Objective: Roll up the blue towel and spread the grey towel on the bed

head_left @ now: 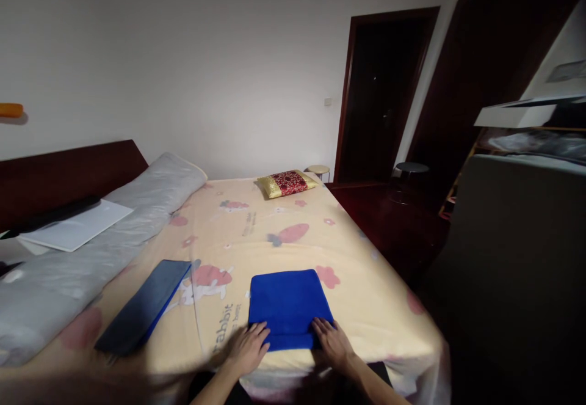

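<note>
A bright blue cloth (290,298) lies on the bed in front of me, roughly square, with a narrow strip folded over along its near edge. On its near left corner rests my left hand (249,347), fingers stretched out over the strip. My right hand (334,344) lies on the near right side, its fingers spread on the fabric. Both thumbs are partly hidden. To the left, a folded grey-blue cloth (144,307) with a blue underside sits lengthwise on the sheet.
The patterned bedsheet (256,252) covers the bed. A gold and red pillow (288,184) lies at the far end. Along the left runs a grey quilt (151,209) with a white flat board (77,225) on it. Stools (412,168) and a dark door (389,93) stand beyond.
</note>
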`<state>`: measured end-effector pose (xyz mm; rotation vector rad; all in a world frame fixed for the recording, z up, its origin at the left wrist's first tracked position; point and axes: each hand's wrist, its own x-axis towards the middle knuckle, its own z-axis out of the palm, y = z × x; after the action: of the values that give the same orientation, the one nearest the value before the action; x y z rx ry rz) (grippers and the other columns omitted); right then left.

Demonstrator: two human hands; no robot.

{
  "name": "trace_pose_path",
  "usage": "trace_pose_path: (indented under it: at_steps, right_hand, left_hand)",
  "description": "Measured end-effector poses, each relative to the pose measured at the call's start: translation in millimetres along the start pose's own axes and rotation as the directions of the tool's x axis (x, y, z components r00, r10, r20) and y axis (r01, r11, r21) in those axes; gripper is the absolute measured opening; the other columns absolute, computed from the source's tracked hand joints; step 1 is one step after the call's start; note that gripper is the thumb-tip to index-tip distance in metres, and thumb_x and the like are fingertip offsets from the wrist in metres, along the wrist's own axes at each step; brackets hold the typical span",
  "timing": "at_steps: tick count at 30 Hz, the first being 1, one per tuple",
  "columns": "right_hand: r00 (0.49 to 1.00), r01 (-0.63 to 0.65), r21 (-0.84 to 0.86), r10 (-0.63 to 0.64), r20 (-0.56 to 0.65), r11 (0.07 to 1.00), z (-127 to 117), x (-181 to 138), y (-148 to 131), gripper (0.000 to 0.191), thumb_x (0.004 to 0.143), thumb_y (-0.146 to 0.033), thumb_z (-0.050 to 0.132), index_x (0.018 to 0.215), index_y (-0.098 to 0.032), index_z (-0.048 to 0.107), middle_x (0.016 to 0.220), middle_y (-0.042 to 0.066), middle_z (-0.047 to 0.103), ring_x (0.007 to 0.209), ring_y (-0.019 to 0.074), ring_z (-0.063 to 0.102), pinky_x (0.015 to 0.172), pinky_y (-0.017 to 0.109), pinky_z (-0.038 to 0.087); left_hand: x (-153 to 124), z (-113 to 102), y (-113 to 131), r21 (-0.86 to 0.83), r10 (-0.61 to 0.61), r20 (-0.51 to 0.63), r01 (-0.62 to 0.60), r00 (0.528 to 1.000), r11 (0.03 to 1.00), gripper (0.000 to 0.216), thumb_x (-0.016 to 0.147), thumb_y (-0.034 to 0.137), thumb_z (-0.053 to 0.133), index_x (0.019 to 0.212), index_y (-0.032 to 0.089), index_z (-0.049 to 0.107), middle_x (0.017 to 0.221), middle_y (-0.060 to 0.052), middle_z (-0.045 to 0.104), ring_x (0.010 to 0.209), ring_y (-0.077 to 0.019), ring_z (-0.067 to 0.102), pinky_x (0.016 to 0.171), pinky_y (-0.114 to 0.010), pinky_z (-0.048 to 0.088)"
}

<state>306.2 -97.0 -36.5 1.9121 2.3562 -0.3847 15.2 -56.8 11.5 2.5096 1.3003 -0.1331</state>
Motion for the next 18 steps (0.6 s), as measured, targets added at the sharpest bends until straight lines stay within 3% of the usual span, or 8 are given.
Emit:
trace_pose_path:
  at_steps: [5, 8, 11, 14, 18]
  right_hand:
    - [0.996, -0.083, -0.019, 0.083, -0.014, 0.996, -3, 3, 0, 0.073, 0.072, -0.02, 0.052, 0.143, -0.008, 0.041, 0.151, 0.022, 0.035, 0.137, 0.0364, 0.037, 0.111, 0.058, 0.028]
    - [0.998, 0.07, 0.048, -0.071, 0.004, 0.996, -10, -1, -11, 0.076, 0.072, -0.017, 0.048, 0.147, -0.013, 0.034, 0.154, 0.016, 0.032, 0.14, 0.0303, 0.034, 0.114, 0.053, 0.023]
    - [0.963, 0.253, 0.162, -0.264, 0.046, 0.954, -9, -5, -21, 0.081, 0.072, -0.017, 0.047, 0.15, -0.021, 0.028, 0.157, 0.011, 0.03, 0.141, 0.0281, 0.032, 0.115, 0.054, 0.022]
    - [0.954, 0.271, 0.197, -0.29, 0.075, 0.942, -4, -7, -22, 0.082, 0.072, -0.022, 0.052, 0.15, -0.023, 0.028, 0.157, 0.011, 0.03, 0.142, 0.0304, 0.031, 0.115, 0.056, 0.02]
    - [0.989, 0.121, 0.102, -0.129, 0.075, 0.987, -4, -6, -11, 0.073, 0.077, -0.025, 0.05, 0.148, -0.023, 0.034, 0.157, 0.013, 0.028, 0.142, 0.0337, 0.028, 0.113, 0.06, 0.02]
  left_hand:
    - [4, 2, -3, 0.058, -0.072, -0.085, 0.078, 0.994, 0.995, 0.044, 0.09, 0.034, 0.041, 0.131, 0.022, 0.055, 0.142, -0.011, 0.053, 0.134, -0.0294, 0.043, 0.114, -0.047, 0.031]
    - [9, 8, 8, -0.031, -0.019, -0.018, 0.019, 1.0, 0.999, 0.062, 0.084, 0.012, 0.036, 0.144, 0.026, 0.04, 0.149, -0.006, 0.047, 0.137, -0.0229, 0.04, 0.116, -0.042, 0.03]
    - [10, 10, 18, -0.181, 0.138, 0.102, -0.118, 0.985, 0.976, 0.084, 0.073, 0.001, 0.035, 0.15, 0.034, 0.025, 0.157, 0.003, 0.033, 0.142, -0.0159, 0.032, 0.117, -0.04, 0.029]
    - [6, 5, 18, -0.212, 0.175, 0.184, -0.135, 0.967, 0.968, 0.074, 0.081, 0.008, 0.034, 0.149, 0.035, 0.027, 0.159, 0.002, 0.027, 0.145, -0.0179, 0.027, 0.117, -0.049, 0.027]
    - [1, -10, 8, -0.124, 0.084, 0.198, -0.06, 0.977, 0.99, 0.057, 0.091, 0.029, 0.035, 0.148, 0.034, 0.031, 0.16, -0.002, 0.024, 0.146, -0.0229, 0.022, 0.115, -0.059, 0.023]
